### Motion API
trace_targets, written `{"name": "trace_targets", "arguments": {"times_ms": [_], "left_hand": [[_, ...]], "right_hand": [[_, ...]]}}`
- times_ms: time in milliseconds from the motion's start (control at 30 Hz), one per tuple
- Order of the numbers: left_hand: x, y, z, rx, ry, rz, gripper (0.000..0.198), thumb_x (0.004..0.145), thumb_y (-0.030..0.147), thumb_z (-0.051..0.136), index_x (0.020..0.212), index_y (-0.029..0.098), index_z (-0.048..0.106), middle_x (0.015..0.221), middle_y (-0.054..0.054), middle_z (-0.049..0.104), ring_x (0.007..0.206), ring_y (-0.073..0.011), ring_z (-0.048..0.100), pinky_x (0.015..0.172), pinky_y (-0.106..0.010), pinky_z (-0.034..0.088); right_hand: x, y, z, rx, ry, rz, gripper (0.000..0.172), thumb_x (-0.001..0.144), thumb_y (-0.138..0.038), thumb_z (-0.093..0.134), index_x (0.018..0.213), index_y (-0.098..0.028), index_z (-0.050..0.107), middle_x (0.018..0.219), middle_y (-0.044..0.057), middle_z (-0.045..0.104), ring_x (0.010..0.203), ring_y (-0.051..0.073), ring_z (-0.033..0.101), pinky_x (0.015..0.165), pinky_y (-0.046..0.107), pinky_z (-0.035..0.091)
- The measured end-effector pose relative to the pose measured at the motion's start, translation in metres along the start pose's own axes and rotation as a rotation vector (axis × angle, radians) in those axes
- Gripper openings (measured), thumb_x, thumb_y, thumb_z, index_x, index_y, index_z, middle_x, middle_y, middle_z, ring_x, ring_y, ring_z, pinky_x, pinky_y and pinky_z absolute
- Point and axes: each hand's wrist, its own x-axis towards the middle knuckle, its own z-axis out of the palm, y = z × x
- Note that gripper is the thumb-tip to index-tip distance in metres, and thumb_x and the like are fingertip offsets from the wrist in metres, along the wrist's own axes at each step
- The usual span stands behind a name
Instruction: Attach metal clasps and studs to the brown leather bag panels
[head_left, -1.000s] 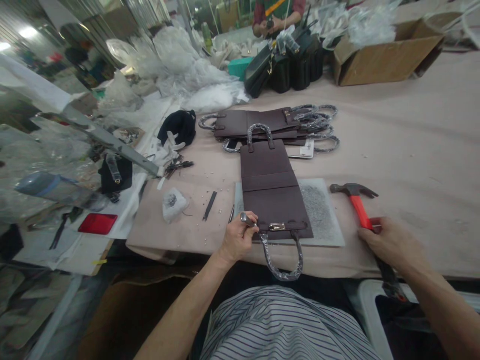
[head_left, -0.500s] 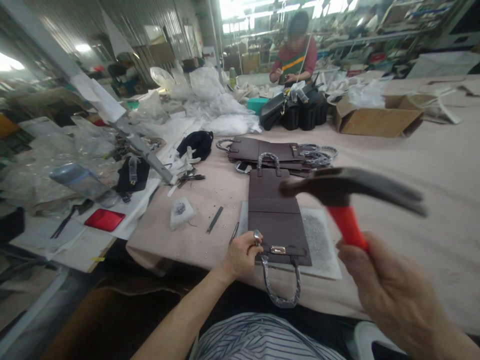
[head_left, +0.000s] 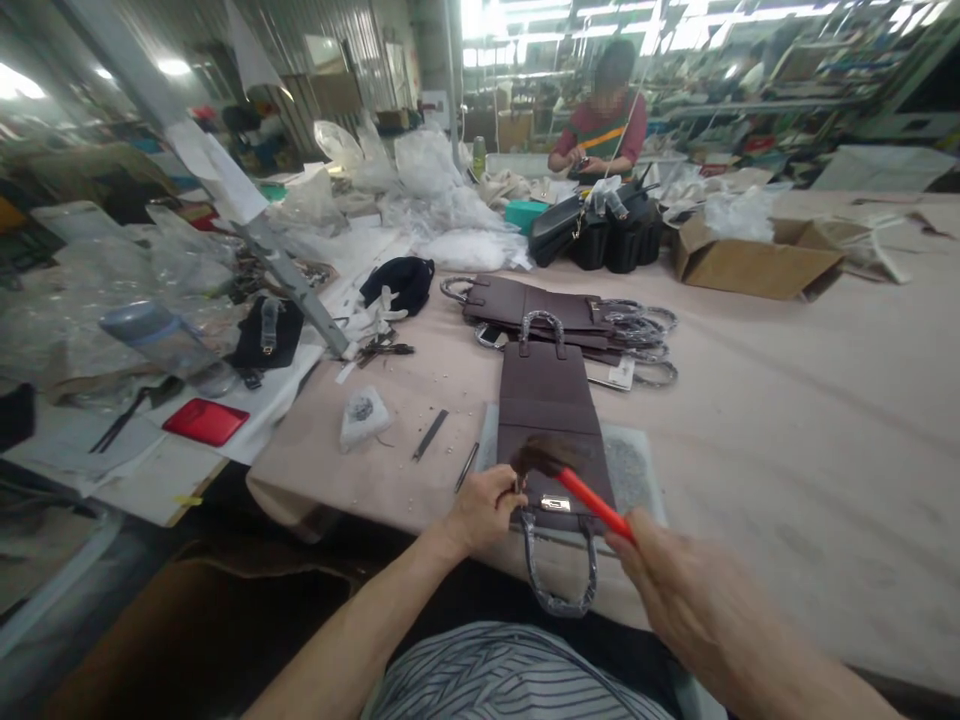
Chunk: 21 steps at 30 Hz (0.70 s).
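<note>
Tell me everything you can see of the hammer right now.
The hammer has a dark metal head, blurred, and a bright red-orange handle. The right hand grips the handle's lower end. It slants up-left, head low over the near end of the dark brown bag panel, beside the left hand. Whether the head touches anything cannot be told.
</note>
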Motion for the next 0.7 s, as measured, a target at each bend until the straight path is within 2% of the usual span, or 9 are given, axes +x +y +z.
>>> {"name": "trace_targets", "arguments": {"times_ms": [67,133,200,300,367,467,567,633,700], "left_hand": [[0.0,0.001,0.0,-0.006,0.003,-0.003,0.012,0.084,0.012,0.061,0.088,0.021,0.065,0.084,-0.003,0.069,0.079,-0.0188,0.068,0.076,-0.031,0.058],[0.0,0.003,0.0,-0.025,0.012,0.013,0.012,0.085,0.011,0.06,0.089,0.021,0.065,0.088,-0.004,0.07,0.084,-0.0197,0.069,0.081,-0.032,0.059],[0.0,0.005,-0.001,-0.038,0.014,0.03,0.012,0.086,0.011,0.059,0.09,0.02,0.064,0.091,-0.005,0.071,0.086,-0.02,0.07,0.082,-0.033,0.059],[0.001,0.006,-0.002,-0.045,0.008,0.047,0.013,0.087,0.01,0.058,0.093,0.02,0.064,0.093,-0.006,0.072,0.087,-0.0194,0.071,0.082,-0.032,0.06],[0.0,0.006,-0.002,-0.046,0.003,0.052,0.014,0.087,0.01,0.058,0.095,0.02,0.065,0.094,-0.006,0.072,0.087,-0.019,0.071,0.082,-0.032,0.06],[-0.002,0.004,-0.003,-0.028,0.004,0.046,0.014,0.088,0.013,0.058,0.098,0.019,0.065,0.099,-0.007,0.073,0.091,-0.0196,0.072,0.084,-0.033,0.06],[-0.003,0.002,-0.004,-0.006,-0.012,0.031,0.015,0.09,0.015,0.058,0.103,0.019,0.065,0.104,-0.008,0.073,0.096,-0.0202,0.073,0.086,-0.033,0.06],[-0.004,0.002,-0.004,0.0,-0.017,0.032,0.016,0.091,0.016,0.058,0.106,0.019,0.064,0.107,-0.009,0.074,0.099,-0.0201,0.073,0.087,-0.033,0.061],[-0.003,0.003,-0.005,0.009,-0.008,0.047,0.016,0.092,0.017,0.059,0.107,0.019,0.064,0.108,-0.009,0.074,0.102,-0.0203,0.073,0.089,-0.033,0.061]], "right_hand": [[0.001,0.009,0.0,0.028,-0.062,-0.021,0.051,0.096,-0.068,0.039,0.069,-0.026,0.049,0.044,-0.003,0.046,0.034,0.012,0.034,0.04,0.029,0.018],[0.004,0.028,-0.004,0.065,-0.036,0.06,0.047,0.096,-0.063,0.041,0.069,-0.026,0.048,0.045,-0.003,0.045,0.036,0.012,0.037,0.041,0.027,0.024],[0.005,0.058,-0.006,0.116,-0.005,0.241,0.045,0.093,-0.063,0.042,0.068,-0.026,0.046,0.047,-0.003,0.046,0.039,0.013,0.041,0.041,0.026,0.029],[0.0,0.111,0.003,0.253,-0.107,0.613,0.043,0.091,-0.06,0.038,0.067,-0.025,0.046,0.051,-0.002,0.048,0.038,0.013,0.041,0.036,0.026,0.031],[-0.008,0.144,0.013,0.247,-0.124,0.72,0.042,0.094,-0.055,0.034,0.07,-0.024,0.048,0.053,-0.001,0.051,0.038,0.014,0.043,0.036,0.027,0.035],[-0.018,0.176,0.027,0.051,-0.063,0.697,0.038,0.095,-0.044,0.034,0.071,-0.021,0.053,0.058,0.005,0.057,0.046,0.019,0.054,0.044,0.032,0.045],[-0.021,0.181,0.042,-0.081,0.037,0.63,0.027,0.091,-0.036,0.045,0.088,-0.016,0.063,0.091,0.018,0.068,0.081,0.029,0.067,0.069,0.043,0.054],[-0.02,0.167,0.057,-0.158,0.117,0.424,0.031,0.092,-0.034,0.05,0.109,-0.013,0.064,0.119,0.023,0.064,0.108,0.035,0.063,0.089,0.05,0.052],[-0.019,0.145,0.075,-0.175,0.141,0.143,0.037,0.094,-0.034,0.052,0.124,-0.014,0.06,0.132,0.021,0.059,0.121,0.036,0.056,0.1,0.053,0.048]]}}
